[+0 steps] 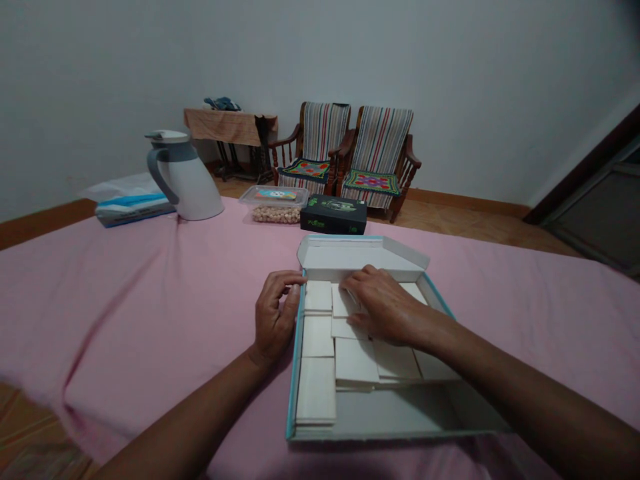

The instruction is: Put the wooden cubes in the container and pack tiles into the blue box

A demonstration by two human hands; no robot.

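Observation:
A shallow box (pixel 400 408) with pale blue outer edges lies with its lid raised on the pink-covered table. Inside are several white cards (pixel 356 360) in rows, some stacked; a bare strip of the box floor shows at the near side. My left hand (pixel 276 313) is at the box's left wall, fingers bent and tips against the rim. Over the far middle of the box, my right hand (pixel 383 303) has its fingers and thumb closed around a white card (pixel 343 301). The right hand and forearm hide part of the cards and the right wall.
Beyond the box stand a black box (pixel 333 215) and a clear plastic container (pixel 275 205) of light-brown nuts or beans. A white-and-grey jug (pixel 193 180) and a blue-and-white packet (pixel 134 205) are at far left. Two wooden armchairs (pixel 377 153) stand behind the pink cloth (pixel 165 300).

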